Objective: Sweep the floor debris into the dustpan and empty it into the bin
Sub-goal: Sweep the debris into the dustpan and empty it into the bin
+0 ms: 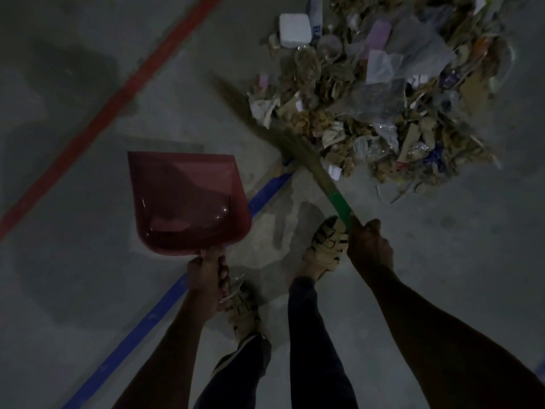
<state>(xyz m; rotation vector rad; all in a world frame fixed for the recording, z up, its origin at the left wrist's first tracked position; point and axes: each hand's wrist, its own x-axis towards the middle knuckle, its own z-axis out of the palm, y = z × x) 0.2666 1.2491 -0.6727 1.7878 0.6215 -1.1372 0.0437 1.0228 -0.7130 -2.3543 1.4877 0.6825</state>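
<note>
Left hand (211,278) grips a red dustpan (188,202); right hand (370,246) grips a broom (298,146) touching the debris pile (383,93).

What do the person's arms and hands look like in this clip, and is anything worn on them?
Both forearms are bare as far as the frame shows: no sleeves, gloves or watch on the left hand or the right hand. The dim light hides finer detail such as rings. Lower down, dark trousers and tan strapped sandals are worn.

Your left hand (208,278) grips the red dustpan (188,202); your right hand (370,246) holds the broom (295,143) against the debris pile (383,93).
</note>
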